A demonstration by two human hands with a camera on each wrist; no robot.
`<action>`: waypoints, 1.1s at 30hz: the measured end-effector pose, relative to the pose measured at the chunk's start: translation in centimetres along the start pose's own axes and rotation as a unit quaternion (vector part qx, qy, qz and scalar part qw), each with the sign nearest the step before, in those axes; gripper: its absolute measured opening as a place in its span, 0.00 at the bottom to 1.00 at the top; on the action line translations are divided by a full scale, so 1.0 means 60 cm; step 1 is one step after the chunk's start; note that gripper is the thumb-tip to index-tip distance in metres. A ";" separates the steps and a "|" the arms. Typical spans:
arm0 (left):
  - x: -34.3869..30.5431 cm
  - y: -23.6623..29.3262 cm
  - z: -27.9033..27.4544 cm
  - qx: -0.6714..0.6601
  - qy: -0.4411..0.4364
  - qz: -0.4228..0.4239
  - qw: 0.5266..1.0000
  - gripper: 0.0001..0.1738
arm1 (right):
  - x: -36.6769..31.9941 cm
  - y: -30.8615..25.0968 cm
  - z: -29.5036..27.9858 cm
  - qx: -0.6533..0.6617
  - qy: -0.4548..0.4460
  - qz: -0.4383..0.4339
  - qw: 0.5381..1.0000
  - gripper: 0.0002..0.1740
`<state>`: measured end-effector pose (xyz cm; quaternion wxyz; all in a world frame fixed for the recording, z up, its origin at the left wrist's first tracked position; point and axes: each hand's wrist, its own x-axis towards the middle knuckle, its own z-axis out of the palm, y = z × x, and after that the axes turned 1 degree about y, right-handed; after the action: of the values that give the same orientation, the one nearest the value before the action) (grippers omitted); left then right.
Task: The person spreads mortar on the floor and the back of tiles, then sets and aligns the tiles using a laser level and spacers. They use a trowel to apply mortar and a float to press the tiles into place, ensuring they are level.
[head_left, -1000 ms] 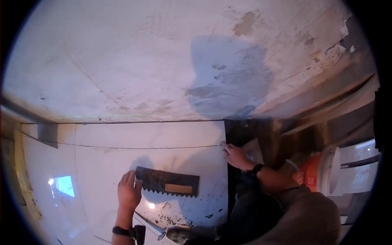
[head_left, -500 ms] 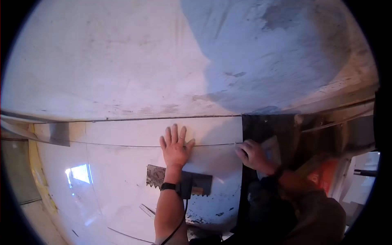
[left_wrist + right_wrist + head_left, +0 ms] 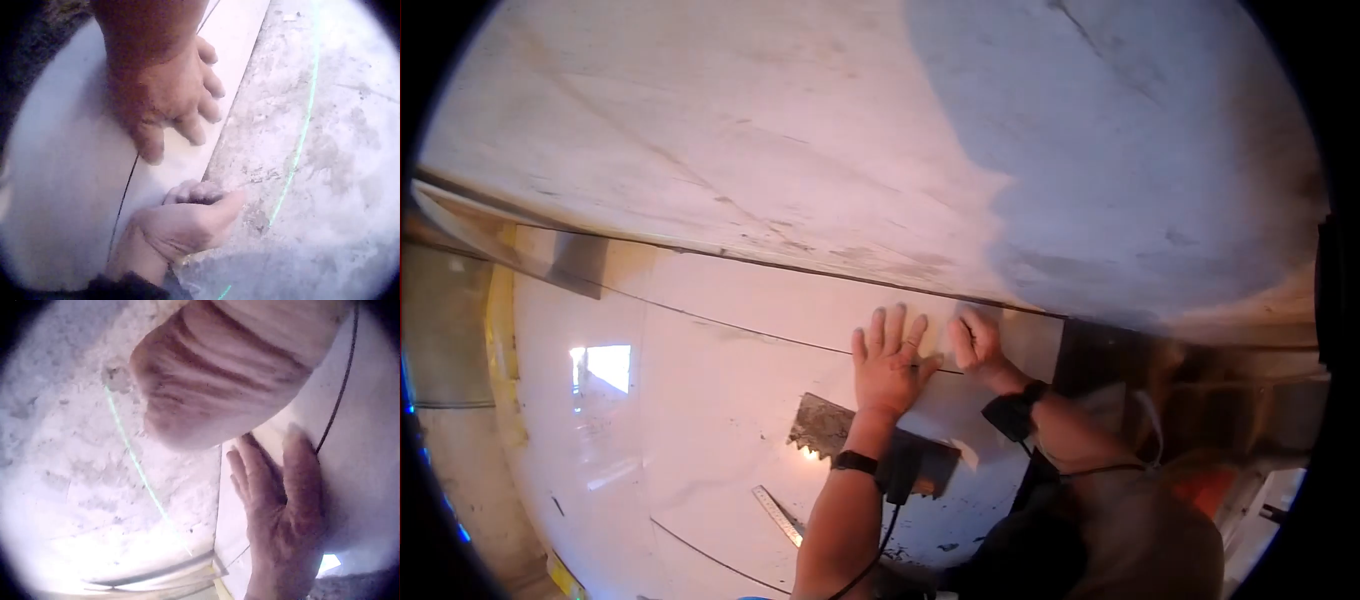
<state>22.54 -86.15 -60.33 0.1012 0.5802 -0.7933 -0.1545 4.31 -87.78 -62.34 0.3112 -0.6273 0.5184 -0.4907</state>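
White panel (image 3: 800,375) lies under the splayed left hand (image 3: 890,375), the right hand (image 3: 980,348) (seemingly empty) fisted nearby.

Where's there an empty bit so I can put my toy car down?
The white panel has a wide bare patch between the bright reflection and the notched trowel. A thin bare strip lies between the dark line and the wall, left of the left hand. It's crowded around the right hand, trowel and ruler.

the wall (image 3: 780,120) is blotchy off-white, the notched trowel (image 3: 821,424) mottled grey.
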 end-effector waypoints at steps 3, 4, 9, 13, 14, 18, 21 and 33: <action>-0.007 -0.007 0.006 -0.015 0.003 0.004 1.000 0.42 | 0.023 -0.020 0.014 -0.020 0.003 -0.075 0.997 0.06; -0.009 -0.008 0.003 -0.022 0.008 0.005 1.000 0.42 | 0.031 -0.024 0.024 -0.023 0.019 -0.100 0.995 0.05; -0.017 -0.022 0.005 -0.022 0.010 0.027 0.999 0.43 | 0.035 -0.012 0.057 -0.087 -0.065 -0.123 0.986 0.08; -0.028 -0.077 -0.047 -0.025 0.039 0.029 0.999 0.38 | 0.032 -0.017 0.065 -0.171 -0.111 -0.129 0.971 0.13; -0.042 -0.120 -0.071 -0.008 0.065 -0.038 0.997 0.36 | 0.035 -0.021 0.071 -0.214 -0.123 -0.154 0.957 0.14; -0.140 -0.333 -0.181 -0.043 0.071 -0.306 0.948 0.30 | 0.068 -0.103 0.155 -0.198 -0.213 -0.150 0.945 0.19; -0.217 -0.461 -0.170 0.104 0.149 -0.370 0.911 0.34 | 0.091 -0.119 0.232 -0.250 -0.195 -0.171 0.933 0.22; -0.145 -0.633 -0.203 0.125 0.179 -0.382 0.898 0.36 | 0.103 -0.111 0.272 -0.330 -0.219 -0.180 0.900 0.26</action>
<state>63.12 -90.03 -62.58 0.1018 0.8642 -0.4921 0.0254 21.79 -93.81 -59.81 0.0984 -0.8683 0.4480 -0.1889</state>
